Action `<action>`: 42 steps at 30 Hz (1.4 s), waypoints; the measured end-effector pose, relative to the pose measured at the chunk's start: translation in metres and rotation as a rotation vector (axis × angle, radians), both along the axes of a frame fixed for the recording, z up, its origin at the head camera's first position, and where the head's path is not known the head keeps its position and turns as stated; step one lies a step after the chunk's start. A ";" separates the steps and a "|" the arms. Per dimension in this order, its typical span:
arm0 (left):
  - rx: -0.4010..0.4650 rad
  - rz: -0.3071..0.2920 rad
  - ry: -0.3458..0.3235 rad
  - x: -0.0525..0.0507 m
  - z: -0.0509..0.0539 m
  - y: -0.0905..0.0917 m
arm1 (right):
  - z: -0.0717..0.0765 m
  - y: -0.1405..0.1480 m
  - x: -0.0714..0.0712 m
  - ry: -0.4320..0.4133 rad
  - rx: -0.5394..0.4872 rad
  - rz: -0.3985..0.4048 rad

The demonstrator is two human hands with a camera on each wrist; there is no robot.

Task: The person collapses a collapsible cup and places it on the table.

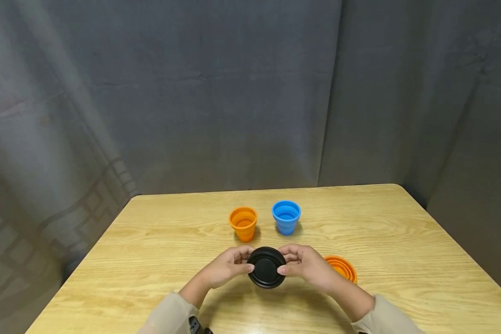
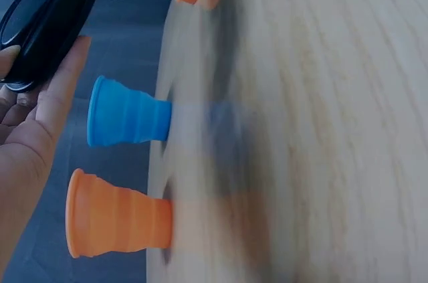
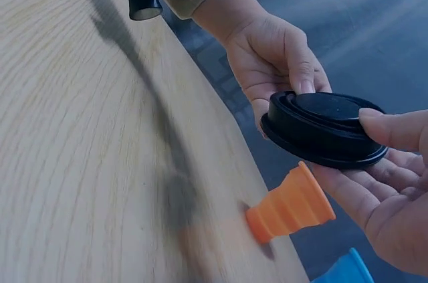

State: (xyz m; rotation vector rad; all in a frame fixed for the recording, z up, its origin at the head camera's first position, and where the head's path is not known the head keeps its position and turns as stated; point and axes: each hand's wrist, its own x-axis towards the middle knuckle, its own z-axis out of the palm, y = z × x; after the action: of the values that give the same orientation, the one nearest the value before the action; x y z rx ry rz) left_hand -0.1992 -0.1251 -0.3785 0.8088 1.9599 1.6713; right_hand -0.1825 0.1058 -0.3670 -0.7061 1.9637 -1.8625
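Grey curtain hangs past the far edge of the wood bench. Over the bench, approx. midway btw. its L and R edges, the person's L hand and R hand both grip a black cup, one per side: thumbs on the face toward the person, other fingers behind at the rim. Nearer the far edge, an orange cup and a blue cup stand upright, apart, orange on the L. The black cup is clear of the bench, tilted, & looks folded flat. Prob. light, soft silicone w/ a stiffer rim; unlikely to break, more grippy than slick, tho' the folds may give or pop under pressure. Best hold: opp. sides of the rim, as the fingers have it. Last, a flat orange cup lies toward the R edge, partly hidden behind the R hand & wrist.
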 end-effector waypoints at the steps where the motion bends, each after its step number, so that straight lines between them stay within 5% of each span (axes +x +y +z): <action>1: 0.001 0.006 -0.001 0.000 0.000 -0.001 | 0.001 -0.001 0.000 0.014 0.008 -0.011; 11: 0.024 0.038 -0.025 0.001 0.003 -0.001 | 0.004 -0.004 0.005 0.133 0.087 -0.153; 21: 0.156 0.073 -0.236 0.001 0.004 0.005 | -0.001 0.000 0.009 0.248 0.104 -0.241; 32: 0.164 0.142 -0.164 0.004 0.004 0.013 | -0.004 0.002 0.008 0.280 0.091 -0.286; 42: 0.048 0.217 0.000 0.005 0.004 0.014 | -0.003 0.004 0.008 0.129 0.069 -0.310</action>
State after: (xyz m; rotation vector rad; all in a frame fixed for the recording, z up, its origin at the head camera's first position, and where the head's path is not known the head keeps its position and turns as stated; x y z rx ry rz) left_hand -0.1943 -0.1114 -0.3744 0.6311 2.0766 1.8463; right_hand -0.1744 0.1097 -0.3704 -0.5376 2.3204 -1.9504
